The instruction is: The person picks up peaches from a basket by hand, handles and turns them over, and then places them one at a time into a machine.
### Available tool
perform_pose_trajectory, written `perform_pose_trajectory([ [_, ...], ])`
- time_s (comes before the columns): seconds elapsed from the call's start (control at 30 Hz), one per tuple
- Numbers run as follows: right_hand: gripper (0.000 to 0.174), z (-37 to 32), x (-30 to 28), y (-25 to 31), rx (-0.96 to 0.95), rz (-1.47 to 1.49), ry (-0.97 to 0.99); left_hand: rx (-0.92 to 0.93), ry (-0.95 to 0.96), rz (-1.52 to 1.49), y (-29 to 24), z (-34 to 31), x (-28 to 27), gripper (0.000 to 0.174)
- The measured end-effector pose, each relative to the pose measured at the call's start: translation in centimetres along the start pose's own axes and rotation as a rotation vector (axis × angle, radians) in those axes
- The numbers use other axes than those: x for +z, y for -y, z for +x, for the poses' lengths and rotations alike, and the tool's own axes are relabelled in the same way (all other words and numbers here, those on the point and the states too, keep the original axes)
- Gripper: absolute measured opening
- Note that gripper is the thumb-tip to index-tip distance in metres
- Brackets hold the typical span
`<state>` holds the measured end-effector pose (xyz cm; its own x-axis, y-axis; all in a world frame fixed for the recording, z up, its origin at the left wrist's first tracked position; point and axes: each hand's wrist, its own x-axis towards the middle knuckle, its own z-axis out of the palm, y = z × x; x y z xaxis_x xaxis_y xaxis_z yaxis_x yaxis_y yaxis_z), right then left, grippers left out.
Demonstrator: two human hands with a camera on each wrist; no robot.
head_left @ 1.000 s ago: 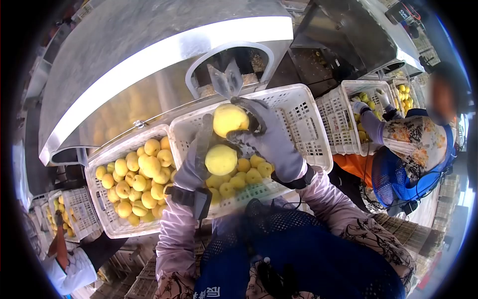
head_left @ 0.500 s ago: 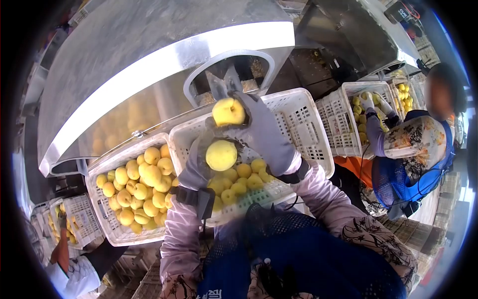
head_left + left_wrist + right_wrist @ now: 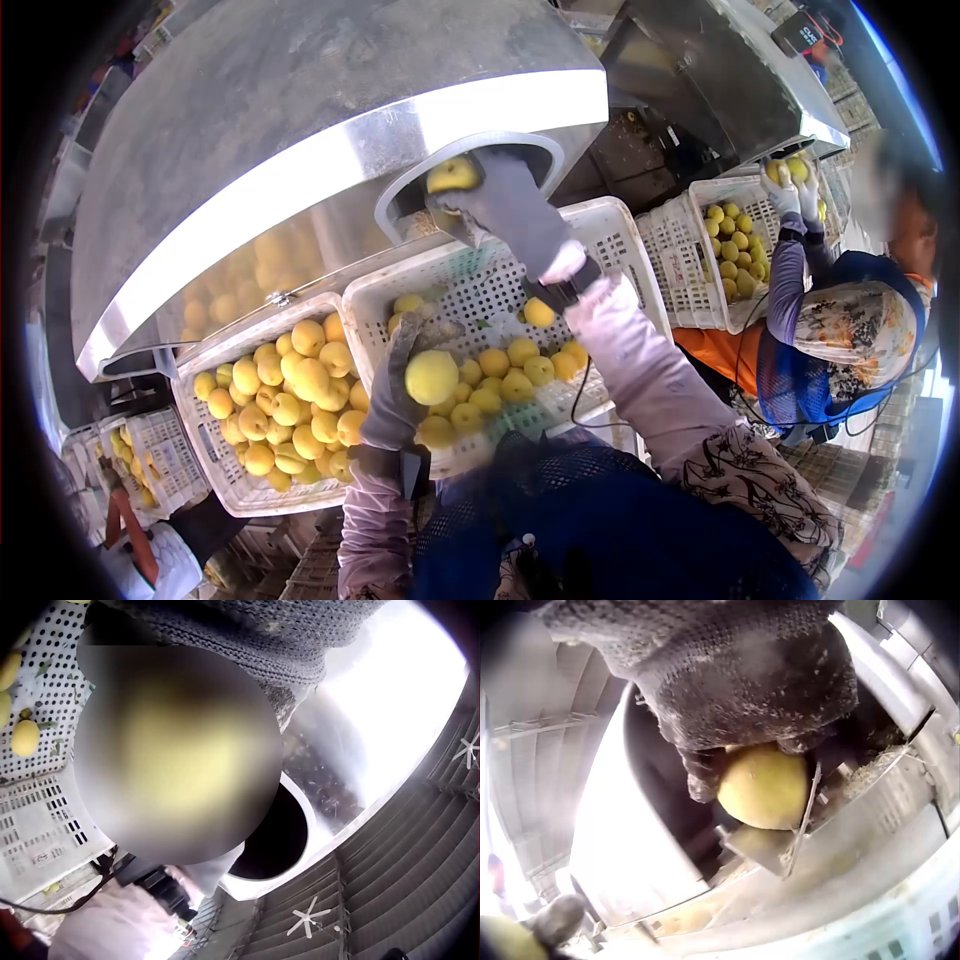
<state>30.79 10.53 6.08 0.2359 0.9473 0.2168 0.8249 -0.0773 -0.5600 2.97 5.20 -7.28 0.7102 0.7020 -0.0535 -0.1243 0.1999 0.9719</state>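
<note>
My gloved right hand (image 3: 510,205) holds a yellow peach (image 3: 452,174) inside the round opening (image 3: 385,215) of a steel machine. In the right wrist view, the dark glove covers the top of this peach (image 3: 763,791), whose underside sits right at a V-shaped metal piece (image 3: 804,825). Over the left part of the middle white crate (image 3: 650,275), my gloved left hand (image 3: 393,395) grips a second yellow peach (image 3: 432,378). A blurred disc hides most of that peach in the left wrist view.
Several loose peaches (image 3: 490,385) lie in the middle crate. To its left stands a fuller crate (image 3: 235,490) of peaches. The machine's metal hood (image 3: 330,150) overhangs both. At the right, another person (image 3: 850,310) holds fruit at a similar machine, beside a crate (image 3: 660,240).
My right hand has moved forward from over the crate into the machine opening with its peach. My left hand keeps its peach over the crate. The neighbour's hands have risen from their crate.
</note>
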Motion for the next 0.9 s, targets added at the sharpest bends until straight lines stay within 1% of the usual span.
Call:
perform_pose_trajectory([
  [0.03,0.062,1.1,-1.2,0.8,0.080,0.160,0.084,0.040,-0.034,0.059,-0.8,0.0,0.5,0.085],
  [0.07,0.057,2.0,-1.9,1.1,0.158,0.320,0.168,-0.118,-0.121,-0.109,-1.0,0.6,0.6,0.067],
  [0.1,0.057,2.4,-1.9,0.4,0.160,0.321,0.172,-0.121,-0.123,-0.111,-2.3,1.3,1.2,0.067],
  [0.13,0.058,2.4,-1.7,-0.8,0.168,0.498,0.112,-0.137,-0.102,-0.415,-4.5,2.2,2.1,0.059],
  [0.17,0.060,1.7,-1.3,-1.5,0.183,0.679,0.056,-0.155,-0.088,-0.720,-6.5,2.8,2.8,0.058],
  [0.2,0.069,-0.3,-0.8,-1.4,0.196,0.725,-0.018,-0.214,-0.197,-0.709,-7.8,3.6,3.5,0.059],
  [0.23,0.069,-3.2,-1.8,1.5,-0.013,0.482,-0.213,-0.276,-0.308,-0.695,-8.3,4.3,3.8,0.064],
  [0.27,0.071,-5.9,-3.5,4.3,0.211,0.554,0.071,-0.259,-0.283,-0.771,-8.2,4.8,3.6,0.061],
  [0.3,0.073,-7.7,-4.6,6.0,0.425,0.609,0.352,-0.212,-0.420,-0.595,-7.9,5.0,4.3,0.064],
  [0.33,0.073,-9.1,-3.3,5.7,0.420,0.610,0.359,-0.262,-0.270,-0.780,-7.6,5.3,3.5,0.061],
  [0.37,0.074,-10.7,-1.1,4.6,0.171,0.440,0.286,-0.313,-0.109,-0.964,-7.2,5.4,2.8,0.060],
  [0.4,0.076,-11.4,-0.3,4.4,-0.066,0.267,0.210,-0.320,-0.109,-0.968,-6.7,4.9,2.9,0.060],
  [0.47,0.077,-11.5,0.0,3.7,-0.026,0.240,0.199,-0.257,-0.138,0.531,-6.4,4.4,3.1,0.060],
  [0.5,0.079,-11.1,0.1,3.4,0.009,0.215,0.191,-0.255,-0.138,0.533,-7.1,4.6,3.5,0.060],
  [0.53,0.080,-11.0,0.5,2.6,-0.050,0.305,0.127,-0.282,-0.160,0.337,-8.8,4.9,4.5,0.057],
  [0.57,0.080,-11.4,0.5,2.3,-0.048,0.305,0.124,-0.307,-0.178,0.139,-10.7,5.3,5.8,0.054],
  [0.63,0.077,-11.9,-0.2,2.7,-0.039,0.461,0.037,-0.348,-0.212,-0.260,-14.3,5.9,8.1,0.048],
  [0.67,0.077,-12.2,-0.5,2.9,-0.040,0.459,0.040,-0.366,-0.231,-0.462,-14.9,6.1,8.5,0.046],
  [0.7,0.077,-12.3,-0.8,3.0,-0.041,0.318,0.100,-0.364,-0.234,-0.465,-14.2,6.2,8.3,0.046],
  [0.73,0.076,-12.3,-1.1,3.0,-0.044,0.175,0.156,-0.366,-0.232,-0.405,-12.9,6.5,7.8,0.051],
  [0.77,0.076,-11.7,-2.0,2.7,-0.049,0.175,0.156,-0.367,-0.230,-0.345,-11.8,6.8,7.2,0.060],
  [0.8,0.076,-10.7,-3.1,2.3,-0.020,0.350,0.287,-0.362,-0.234,-0.348,-11.0,7.2,6.2,0.060],
  [0.83,0.075,-10.0,-3.8,1.8,0.013,0.526,0.420,-0.435,-0.182,-0.214,-10.5,7.6,5.1,0.063],
  [0.87,0.074,-9.9,-3.2,0.9,-0.106,0.330,0.322,-0.504,-0.128,-0.079,-10.1,7.8,4.4,0.066],
  [0.9,0.074,-9.6,-3.0,0.7,-0.112,0.325,0.323,-0.497,-0.130,-0.082,-11.1,8.1,4.4,0.066],
])
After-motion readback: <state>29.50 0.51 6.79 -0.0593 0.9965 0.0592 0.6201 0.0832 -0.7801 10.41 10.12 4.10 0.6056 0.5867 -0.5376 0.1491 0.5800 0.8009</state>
